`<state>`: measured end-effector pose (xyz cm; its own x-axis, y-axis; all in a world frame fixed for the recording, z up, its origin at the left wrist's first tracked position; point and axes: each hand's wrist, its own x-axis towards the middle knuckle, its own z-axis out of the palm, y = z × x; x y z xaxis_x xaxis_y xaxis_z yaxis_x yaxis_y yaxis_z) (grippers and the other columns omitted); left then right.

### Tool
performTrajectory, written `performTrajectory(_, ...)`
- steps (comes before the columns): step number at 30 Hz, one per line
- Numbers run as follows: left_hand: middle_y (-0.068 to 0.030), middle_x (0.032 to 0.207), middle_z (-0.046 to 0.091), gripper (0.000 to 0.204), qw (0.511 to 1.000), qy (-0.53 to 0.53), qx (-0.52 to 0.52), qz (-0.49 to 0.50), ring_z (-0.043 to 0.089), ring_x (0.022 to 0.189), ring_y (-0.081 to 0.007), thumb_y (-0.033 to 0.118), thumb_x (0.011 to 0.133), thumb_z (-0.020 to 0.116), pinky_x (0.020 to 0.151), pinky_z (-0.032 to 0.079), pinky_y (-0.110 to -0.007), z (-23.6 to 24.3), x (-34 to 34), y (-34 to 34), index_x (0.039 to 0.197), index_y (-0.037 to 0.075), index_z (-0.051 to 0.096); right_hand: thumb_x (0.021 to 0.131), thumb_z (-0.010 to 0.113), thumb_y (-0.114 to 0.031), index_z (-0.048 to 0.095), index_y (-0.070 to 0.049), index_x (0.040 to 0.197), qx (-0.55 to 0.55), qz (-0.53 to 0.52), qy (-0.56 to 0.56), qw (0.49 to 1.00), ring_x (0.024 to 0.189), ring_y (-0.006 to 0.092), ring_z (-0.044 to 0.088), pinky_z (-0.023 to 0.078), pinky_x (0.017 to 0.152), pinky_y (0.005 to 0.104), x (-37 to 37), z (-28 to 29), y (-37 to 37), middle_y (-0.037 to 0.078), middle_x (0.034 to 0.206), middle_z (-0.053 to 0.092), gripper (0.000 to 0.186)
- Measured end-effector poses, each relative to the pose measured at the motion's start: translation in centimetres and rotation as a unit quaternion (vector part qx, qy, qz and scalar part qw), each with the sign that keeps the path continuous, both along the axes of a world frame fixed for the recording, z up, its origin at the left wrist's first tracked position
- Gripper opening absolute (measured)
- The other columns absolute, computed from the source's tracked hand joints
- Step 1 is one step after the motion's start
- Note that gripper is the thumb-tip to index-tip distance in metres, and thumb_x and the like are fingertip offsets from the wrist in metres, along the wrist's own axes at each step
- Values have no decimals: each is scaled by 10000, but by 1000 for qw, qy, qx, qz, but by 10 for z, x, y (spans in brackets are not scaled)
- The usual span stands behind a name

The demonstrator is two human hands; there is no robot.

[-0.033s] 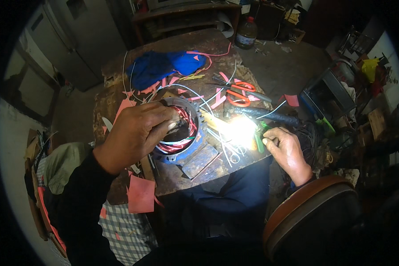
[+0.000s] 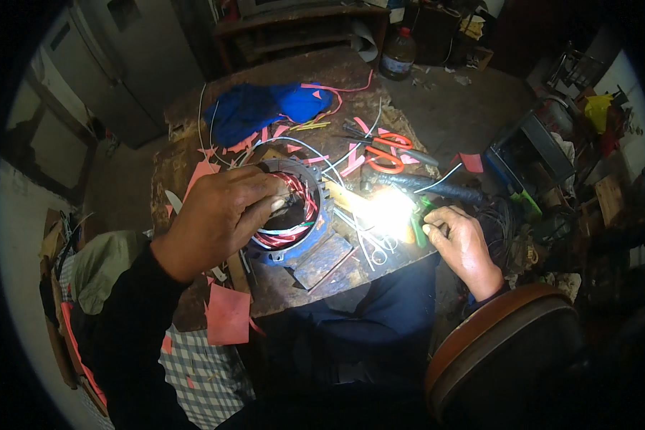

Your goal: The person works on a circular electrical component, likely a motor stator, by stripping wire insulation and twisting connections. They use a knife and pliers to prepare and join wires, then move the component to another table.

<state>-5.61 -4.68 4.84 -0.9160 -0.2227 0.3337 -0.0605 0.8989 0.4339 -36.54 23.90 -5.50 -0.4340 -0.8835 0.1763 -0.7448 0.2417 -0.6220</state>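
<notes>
A round motor stator (image 2: 321,228) with a blue-grey housing lies on the wooden table, its red-wrapped windings and white wires showing inside the ring. My left hand (image 2: 226,208) is over its left side. Thumb and fingers are pinched together at the opening, and what is between them is too small to make out. At the table's right edge, the curled fingers of my right hand (image 2: 462,240) are on a tool with green handles (image 2: 418,231). A glaring light (image 2: 390,211) washes out the rest of that tool.
Orange-handled scissors (image 2: 385,156) lie beyond the light, among pink paper scraps. A blue cloth (image 2: 265,111) is at the far side of the table. Near the stator are a wooden block (image 2: 324,264) and loose white wires (image 2: 365,240). Pink paper (image 2: 228,315) overhangs the near edge.
My right hand has shifted very slightly to the left. The left hand and the stator look unchanged.
</notes>
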Motion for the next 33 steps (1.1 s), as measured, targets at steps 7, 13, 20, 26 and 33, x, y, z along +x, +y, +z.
performTrajectory(7,-138,1009,772,180,986,-32,161,2,763,883,-220,57,1080,697,819,588,-352,7,-1,6,1209,-48,763,948,805,-68,797,7,1150,-46,-16,90,995,912,377,779,622,833,433,-7,1,-35,204,1047,774,216)
performTrajectory(13,-87,1029,784,163,914,-39,397,76,759,873,-142,56,1113,663,829,607,-312,-3,-12,11,1205,-59,732,1005,744,-175,790,-63,1215,-68,15,219,973,1116,417,746,600,973,517,-36,-26,-129,196,1153,756,242)
performTrajectory(20,-44,969,806,124,871,-5,489,59,774,775,-89,127,1151,675,605,534,-209,-22,-14,0,1172,21,735,972,798,-301,684,-78,1435,155,29,266,951,1162,418,745,569,1037,559,-74,-57,-202,167,1253,759,527)
performTrajectory(26,-57,1004,818,131,851,25,522,46,777,824,-85,119,1159,668,621,535,-209,-28,-18,-7,1199,19,743,991,744,-196,683,-69,1424,160,75,361,916,1173,416,753,570,1037,552,-80,-53,-204,205,1289,759,455)
performTrajectory(33,-77,1062,828,149,854,43,517,37,785,837,-95,101,1147,685,612,539,-212,-28,-21,-11,1246,13,753,983,726,-101,650,-89,1546,90,65,264,958,1152,440,765,604,992,516,-76,-21,-167,248,1300,763,569)
